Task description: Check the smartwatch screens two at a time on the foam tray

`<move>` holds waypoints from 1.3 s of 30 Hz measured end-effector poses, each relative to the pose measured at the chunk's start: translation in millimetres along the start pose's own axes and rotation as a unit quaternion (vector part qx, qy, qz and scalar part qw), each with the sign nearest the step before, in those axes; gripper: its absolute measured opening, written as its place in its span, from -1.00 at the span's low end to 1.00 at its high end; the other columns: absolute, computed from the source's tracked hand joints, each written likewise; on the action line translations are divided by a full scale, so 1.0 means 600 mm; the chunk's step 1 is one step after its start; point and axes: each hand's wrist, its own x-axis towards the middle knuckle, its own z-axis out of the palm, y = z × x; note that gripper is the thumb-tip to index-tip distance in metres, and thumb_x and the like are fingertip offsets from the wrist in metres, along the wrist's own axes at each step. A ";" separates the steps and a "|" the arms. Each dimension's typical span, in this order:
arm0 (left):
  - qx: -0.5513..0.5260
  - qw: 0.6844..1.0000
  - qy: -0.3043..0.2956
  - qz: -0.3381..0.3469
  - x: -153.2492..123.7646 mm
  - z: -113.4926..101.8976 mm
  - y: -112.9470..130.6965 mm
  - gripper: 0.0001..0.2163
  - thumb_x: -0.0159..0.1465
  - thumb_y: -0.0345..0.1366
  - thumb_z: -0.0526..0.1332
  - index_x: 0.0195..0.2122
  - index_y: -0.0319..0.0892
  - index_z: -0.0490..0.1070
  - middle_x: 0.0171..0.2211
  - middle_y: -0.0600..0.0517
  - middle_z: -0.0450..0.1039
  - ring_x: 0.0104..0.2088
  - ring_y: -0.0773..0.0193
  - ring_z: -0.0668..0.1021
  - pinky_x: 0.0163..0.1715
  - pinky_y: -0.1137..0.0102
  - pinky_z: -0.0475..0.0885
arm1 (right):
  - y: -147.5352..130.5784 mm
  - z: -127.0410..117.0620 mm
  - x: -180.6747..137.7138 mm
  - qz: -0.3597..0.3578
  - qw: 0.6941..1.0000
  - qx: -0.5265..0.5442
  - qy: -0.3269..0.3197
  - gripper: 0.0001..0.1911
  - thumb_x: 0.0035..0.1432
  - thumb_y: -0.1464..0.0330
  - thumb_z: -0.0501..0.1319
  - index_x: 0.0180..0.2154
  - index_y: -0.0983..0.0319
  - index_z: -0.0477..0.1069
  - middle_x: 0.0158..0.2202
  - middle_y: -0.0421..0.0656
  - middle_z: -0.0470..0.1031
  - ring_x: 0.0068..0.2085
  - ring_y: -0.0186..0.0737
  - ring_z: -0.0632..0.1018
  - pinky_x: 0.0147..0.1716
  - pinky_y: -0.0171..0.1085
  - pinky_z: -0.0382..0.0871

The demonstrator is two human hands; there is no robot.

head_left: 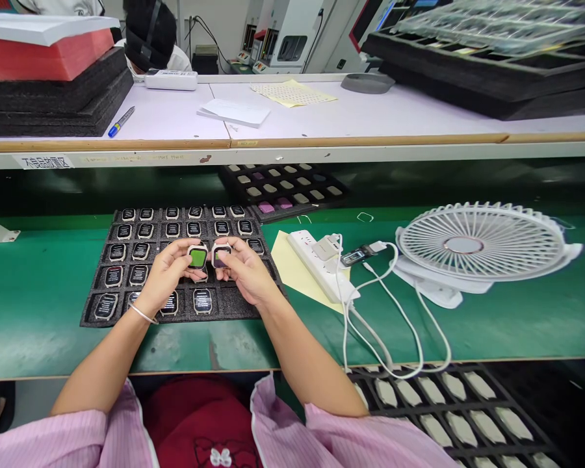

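Observation:
My left hand (171,270) is closed on a smartwatch (197,257) whose screen glows green. Close beside it, my right hand (241,266) grips a second smartwatch (221,255), its thumb lying across the dark screen. Both watches have light frames and no straps, and they are held a small gap apart. Under the hands lies a black foam tray (234,305) with rows of similar watches, their screens lit with small white text. My hands and wrists hide some of its slots.
Right of the tray, a white power strip (316,263) with cables lies on yellow paper (292,276). Beyond it is a white fan (463,246). A shelf (292,123) with foam stacks spans the back. Another tray (285,185) sits beneath it. A person (151,39) is across.

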 end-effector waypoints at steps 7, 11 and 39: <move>0.048 0.997 0.037 0.050 0.004 0.001 -0.004 -0.70 0.08 -0.26 0.38 -0.18 -0.18 0.42 -0.34 0.09 0.44 -0.53 0.45 0.47 -0.57 0.53 0.44 | 0.000 -0.003 0.004 0.031 0.998 0.052 -0.014 -0.69 0.08 0.25 0.23 -0.11 0.18 0.38 -0.39 -0.19 0.58 -0.56 -0.31 0.50 -0.58 -0.31 0.30; 0.034 0.998 0.024 0.054 0.004 0.000 -0.005 -0.60 0.03 -0.31 0.41 -0.10 -0.15 0.39 -0.27 0.05 0.45 -0.36 0.34 0.51 -0.46 0.50 0.48 | 0.001 -0.004 0.004 0.038 0.996 0.078 -0.027 -0.58 -0.03 0.43 0.20 -0.06 0.15 0.36 -0.30 -0.20 0.59 -0.44 -0.25 0.60 -0.42 -0.25 0.46; 0.457 0.876 -0.111 0.101 -0.036 0.092 -0.074 -0.56 0.18 -0.33 0.31 0.10 -0.20 0.33 -0.14 -0.07 0.44 -0.19 0.12 0.52 -0.11 0.19 0.45 | 0.000 -0.190 -0.151 -0.076 0.899 -0.430 -0.011 -0.52 0.08 0.36 0.28 0.08 0.17 0.41 -0.10 -0.08 0.37 -0.08 -0.09 0.47 0.02 -0.06 0.42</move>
